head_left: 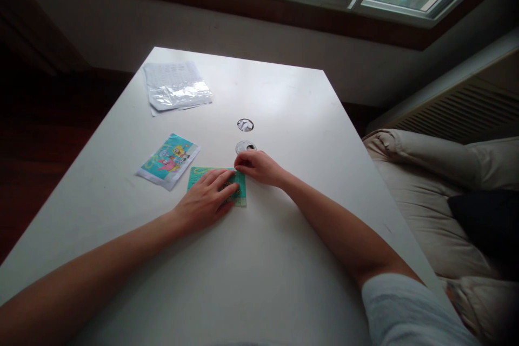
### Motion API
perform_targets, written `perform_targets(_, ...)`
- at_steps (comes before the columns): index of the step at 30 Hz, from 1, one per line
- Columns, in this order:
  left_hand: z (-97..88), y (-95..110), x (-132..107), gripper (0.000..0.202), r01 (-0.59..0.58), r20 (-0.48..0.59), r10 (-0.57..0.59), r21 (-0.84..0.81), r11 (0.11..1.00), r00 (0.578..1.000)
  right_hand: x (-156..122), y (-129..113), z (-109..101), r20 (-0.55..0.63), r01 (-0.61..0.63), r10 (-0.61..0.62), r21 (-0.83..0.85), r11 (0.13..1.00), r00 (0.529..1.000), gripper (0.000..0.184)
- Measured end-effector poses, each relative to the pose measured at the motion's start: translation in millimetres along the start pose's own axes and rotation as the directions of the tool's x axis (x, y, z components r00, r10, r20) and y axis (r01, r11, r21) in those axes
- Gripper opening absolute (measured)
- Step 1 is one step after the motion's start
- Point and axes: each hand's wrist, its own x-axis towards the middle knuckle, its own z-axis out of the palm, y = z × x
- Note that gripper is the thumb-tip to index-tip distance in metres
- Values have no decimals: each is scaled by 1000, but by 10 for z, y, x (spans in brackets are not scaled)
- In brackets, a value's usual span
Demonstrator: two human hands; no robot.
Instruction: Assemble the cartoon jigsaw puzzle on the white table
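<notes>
A small green picture sheet (240, 198) lies on the white table in front of me. My left hand (208, 194) rests flat on it with its fingers spread, covering most of the picture. At the sheet's upper right corner, my right hand (256, 166) has its fingers pinched together; whatever is between the fingertips is too small to make out. Just beyond my right hand is a round clear lid or shallow dish (243, 145), partly hidden by the knuckles. Left of the sheet lies a colourful cartoon picture card (172, 158) with a white border.
The white table (284, 270) stands below a window. A round opening (245, 125) with crumpled pale material in it lies farther back. Papers in a clear plastic sleeve (176, 86) lie at the far left corner. A beige sofa (430, 200) runs along the right side.
</notes>
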Motion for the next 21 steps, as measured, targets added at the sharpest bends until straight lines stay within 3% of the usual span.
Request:
perform_targets(8, -11, 12, 6, 34, 18, -9, -19, -45, 999, 1000, -12, -4, 36, -21, 95, -99, -125, 988, 995, 4)
perform_targets(21, 19, -25, -1, 37, -8, 22, 8, -2, 1000, 1000, 0, 27, 17, -7, 88, -91, -194, 977, 996, 3)
